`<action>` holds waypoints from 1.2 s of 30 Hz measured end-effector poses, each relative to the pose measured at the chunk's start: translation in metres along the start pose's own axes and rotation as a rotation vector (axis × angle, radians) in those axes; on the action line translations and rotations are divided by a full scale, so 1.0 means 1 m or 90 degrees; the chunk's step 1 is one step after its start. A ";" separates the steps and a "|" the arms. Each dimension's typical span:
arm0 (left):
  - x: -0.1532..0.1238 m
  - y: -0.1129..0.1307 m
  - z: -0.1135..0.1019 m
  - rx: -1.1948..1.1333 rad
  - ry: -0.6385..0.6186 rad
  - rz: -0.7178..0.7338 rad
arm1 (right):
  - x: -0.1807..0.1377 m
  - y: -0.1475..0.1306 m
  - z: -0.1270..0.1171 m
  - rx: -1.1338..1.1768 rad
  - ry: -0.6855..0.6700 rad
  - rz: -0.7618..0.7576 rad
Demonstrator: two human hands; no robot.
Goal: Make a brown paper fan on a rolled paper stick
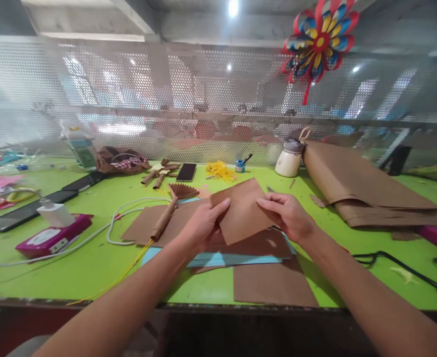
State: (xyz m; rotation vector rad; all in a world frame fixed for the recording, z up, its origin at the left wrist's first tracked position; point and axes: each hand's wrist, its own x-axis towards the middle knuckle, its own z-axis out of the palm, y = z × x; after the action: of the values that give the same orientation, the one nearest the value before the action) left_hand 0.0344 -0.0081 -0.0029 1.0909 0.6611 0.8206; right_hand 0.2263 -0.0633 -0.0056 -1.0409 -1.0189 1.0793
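Note:
Between my two hands a piece of brown kraft paper [243,215] is held up, tilted, above the table. My left hand [205,223] pinches its left edge, thumb on top. The right edge is gripped by my right hand [287,213], its fingers partly hidden behind the paper. Below lie more brown sheets [274,285] and light-blue paper [211,259]. A rolled brown paper stick with a pleated fan top [165,218] rests left of my left hand, yellow string [129,270] trailing from its lower end.
A purple power strip [57,235] with a white charger and cable stands left. Along the back are a phone [186,172], yellow shreds [220,171], a small blue jar [240,166] and a white bottle [289,157]. Folded brown paper [363,181] lies right; a black cord [385,258] runs nearby.

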 end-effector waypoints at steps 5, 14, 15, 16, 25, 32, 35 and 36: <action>-0.001 0.001 0.001 0.018 -0.004 -0.012 | -0.006 -0.003 0.001 -0.025 0.004 0.008; 0.003 -0.005 -0.007 -0.032 -0.031 -0.016 | -0.003 0.013 0.001 -0.041 -0.018 -0.001; 0.003 -0.005 -0.007 -0.045 -0.035 -0.015 | -0.003 0.014 0.002 -0.043 -0.015 -0.007; 0.003 -0.005 -0.007 -0.053 -0.042 -0.013 | -0.003 0.015 0.002 -0.046 -0.011 -0.012; -0.001 -0.004 -0.004 -0.042 -0.047 -0.007 | -0.006 0.012 0.003 -0.054 -0.006 -0.021; 0.001 -0.009 -0.007 -0.044 -0.064 -0.009 | -0.010 0.011 0.007 -0.021 -0.038 0.020; 0.000 -0.009 -0.007 -0.012 -0.081 -0.003 | -0.010 0.010 0.007 0.025 -0.056 0.031; 0.000 -0.009 -0.006 -0.006 -0.085 0.000 | -0.010 0.010 0.007 0.039 -0.063 0.033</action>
State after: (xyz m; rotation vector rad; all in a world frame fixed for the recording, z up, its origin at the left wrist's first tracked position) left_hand 0.0313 -0.0072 -0.0133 1.1272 0.5446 0.7422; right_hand 0.2160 -0.0709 -0.0151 -0.9774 -1.0356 1.2075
